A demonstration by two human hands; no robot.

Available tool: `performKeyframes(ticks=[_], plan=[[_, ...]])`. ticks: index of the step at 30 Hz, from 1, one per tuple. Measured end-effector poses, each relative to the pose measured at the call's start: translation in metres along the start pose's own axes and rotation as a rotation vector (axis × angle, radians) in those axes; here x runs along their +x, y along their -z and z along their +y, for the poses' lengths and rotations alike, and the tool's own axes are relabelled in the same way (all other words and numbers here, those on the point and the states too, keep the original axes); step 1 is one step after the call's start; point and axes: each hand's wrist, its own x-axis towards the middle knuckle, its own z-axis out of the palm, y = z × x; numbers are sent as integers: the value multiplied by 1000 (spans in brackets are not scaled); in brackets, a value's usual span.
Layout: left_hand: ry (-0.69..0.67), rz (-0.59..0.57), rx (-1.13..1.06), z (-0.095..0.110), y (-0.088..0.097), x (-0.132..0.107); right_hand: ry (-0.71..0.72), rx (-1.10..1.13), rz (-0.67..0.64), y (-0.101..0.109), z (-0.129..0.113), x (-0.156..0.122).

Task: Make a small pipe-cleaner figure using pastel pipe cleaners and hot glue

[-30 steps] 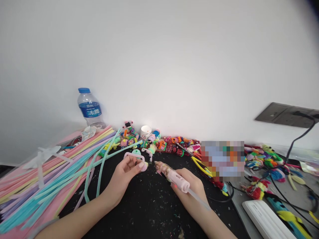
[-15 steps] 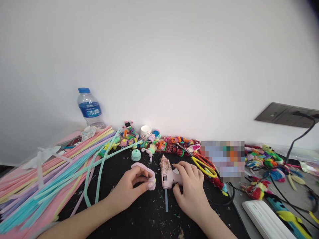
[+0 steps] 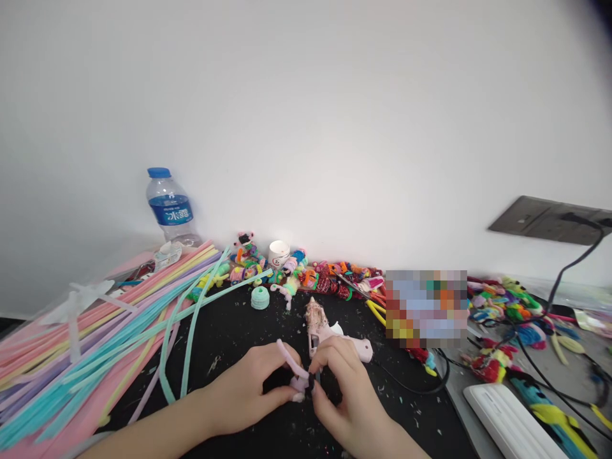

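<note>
My left hand point(image 3: 253, 392) and my right hand point(image 3: 342, 395) meet low in the middle, both pinched on a small pale pink pipe-cleaner piece point(image 3: 292, 368) with a loop sticking up. A pink hot glue gun point(image 3: 329, 331) lies on the black mat point(image 3: 229, 331) just beyond my right hand, nozzle pointing away. A small mint-green coiled piece point(image 3: 260, 298) sits farther back on the mat.
A pile of long pastel pipe cleaners point(image 3: 86, 344) covers the left side. A water bottle point(image 3: 170, 209) and a small white cup point(image 3: 278, 254) stand by the wall, among colourful finished pieces point(image 3: 329, 277). Yellow-handled scissors point(image 3: 377, 311), cables and a white flat box point(image 3: 511, 424) lie right.
My right hand laid the glue gun down on the mat and came to the pink piece. My left hand drew that piece nearer to me, and both hands now pinch it.
</note>
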Motion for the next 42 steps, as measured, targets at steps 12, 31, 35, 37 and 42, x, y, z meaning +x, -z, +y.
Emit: performKeyframes(ticks=[12, 31, 35, 37, 42], plan=[[-37, -72, 78, 1, 1, 0, -45, -26, -69, -4, 1, -2], [285, 127, -623, -4, 0, 10, -66, 132, 170, -6, 3, 1], [311, 160, -636, -3, 2, 13, -59, 156, 185, -5, 2, 1], [318, 174, -656, -3, 2, 13, -36, 174, 194, -4, 1, 0], [345, 200, -751, -4, 0, 12, 35, 198, 217, -5, -1, 0]])
